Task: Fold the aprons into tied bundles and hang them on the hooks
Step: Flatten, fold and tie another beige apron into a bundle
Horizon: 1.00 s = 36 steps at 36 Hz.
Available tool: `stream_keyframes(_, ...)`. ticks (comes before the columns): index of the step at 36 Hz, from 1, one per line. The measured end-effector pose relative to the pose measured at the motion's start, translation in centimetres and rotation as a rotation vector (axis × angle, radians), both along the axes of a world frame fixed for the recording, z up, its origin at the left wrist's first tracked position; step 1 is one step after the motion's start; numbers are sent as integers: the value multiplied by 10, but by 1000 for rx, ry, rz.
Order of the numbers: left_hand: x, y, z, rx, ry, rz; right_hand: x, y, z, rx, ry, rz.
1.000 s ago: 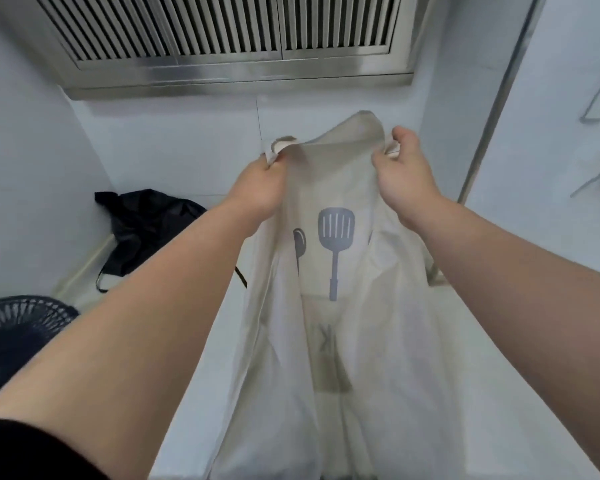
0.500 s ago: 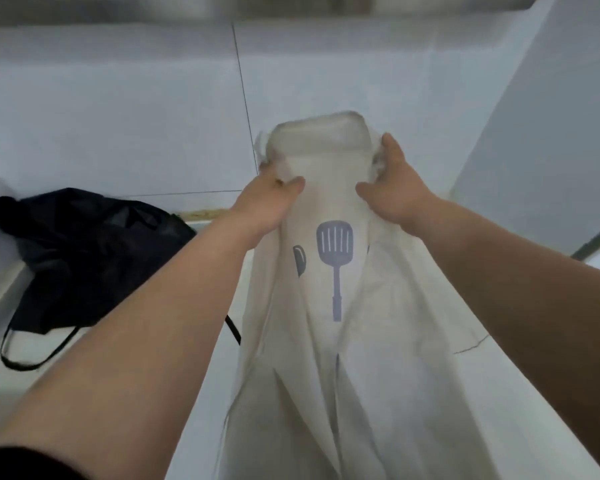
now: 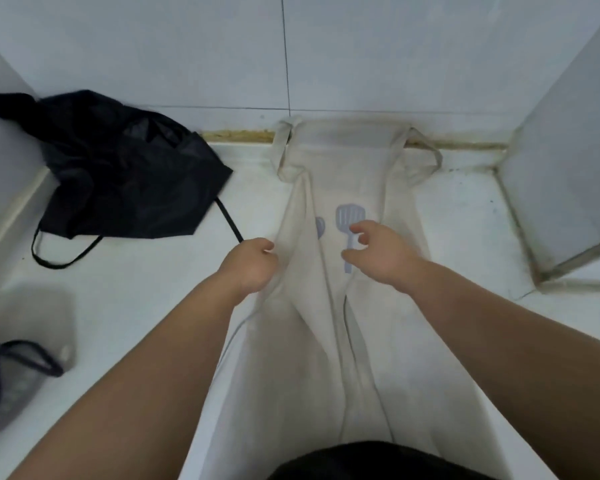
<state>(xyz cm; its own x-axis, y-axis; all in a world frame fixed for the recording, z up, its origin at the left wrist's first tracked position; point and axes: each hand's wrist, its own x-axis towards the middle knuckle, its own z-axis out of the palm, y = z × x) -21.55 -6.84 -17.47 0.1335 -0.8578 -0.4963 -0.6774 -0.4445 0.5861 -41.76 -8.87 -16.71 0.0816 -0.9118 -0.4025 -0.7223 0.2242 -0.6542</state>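
While both forearms reach forward over the white counter [image 3: 136, 306], a blurred dark mesh object [image 3: 4, 382] sits far out to the left of the left hand [image 3: 252, 268], at the edge of view. Beyond and to the left of that hand, a black apron [image 3: 118, 168] lies crumpled in the corner against the tiled wall [image 3: 187, 46]. One black strap [image 3: 229, 223] trails across the counter and ends just beside the hand's knuckles.

The left hand is knuckles-up, with its fingers curled down and gripping the left folded edge of the beige apron [image 3: 326, 341]. This apron lies lengthwise between the two hands, its sides folded in over the middle. Its bib end is beyond both hands, at the foot of the wall, and its near end reaches the person's body.

The right hand [image 3: 381, 254] is over the apron's middle, fingers spread and loosely bent, holding nothing; whether it touches the cloth cannot be told. A printed spatula [image 3: 350, 216] shows just past its fingertips, and the neck loop [image 3: 426, 157] lies further beyond. Well to the right of this hand stands a grey panel with a metal edge [image 3: 568, 168].
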Motion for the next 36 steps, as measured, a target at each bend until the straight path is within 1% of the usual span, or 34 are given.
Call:
stream_keyframes(3,0,31,-7,31,-61,-64,5,32,-10,62,-57,82)
stream_keyframes(5,1,52,-10,70,-88,-101,7,52,-16,118,-54,157)
stream_keyframes(8,7,76,-16,74,-156,-105,11,71,-26,94,49,286)
stream_keyframes(10,11,87,-19,42,-205,-113,18,80,-31,64,104,333)
stream_keyframes(11,12,92,-21,5,-197,-105,22,85,-35,59,123,345)
stream_keyframes(12,12,96,-21,-47,-154,-86,26,88,-38,49,145,354)
stream_keyframes(13,11,100,-21,-94,-69,-53,29,91,-41,34,179,369)
stream_keyframes(15,4,108,-13,-166,173,24,36,93,-45,-29,239,373)
stream_keyframes(16,0,111,-7,-184,277,40,37,92,-46,-68,239,337)
stream_keyframes(17,-4,112,-1,-194,342,37,38,89,-46,-110,206,280)
stream_keyframes(20,-14,113,14,-167,463,-20,39,83,-40,-241,-31,113)
stream_keyframes(22,-17,112,21,-157,522,-50,37,80,-32,-273,-186,71)
stream_keyframes(23,-18,111,23,-172,518,-58,35,81,-28,-272,-235,64)
stream_keyframes(25,-20,108,24,-236,450,-21,33,83,-22,-246,-326,11)
stream_keyframes(27,-20,101,21,-301,345,65,29,84,-15,-194,-453,-146)
stream_keyframes(28,-19,97,19,-312,287,73,25,82,-11,-167,-505,-242)
stream_keyframes(29,-19,94,16,-297,226,40,20,80,-5,-136,-567,-337)
stream_keyframes(33,-20,85,-1,-97,-4,-188,-3,67,18,-11,-781,-625)
stream_keyframes(35,-22,83,-7,-51,-52,-192,-17,60,25,9,-882,-788)
stream_keyframes(36,-23,82,-10,-36,-64,-187,-24,58,29,-1,-890,-867)
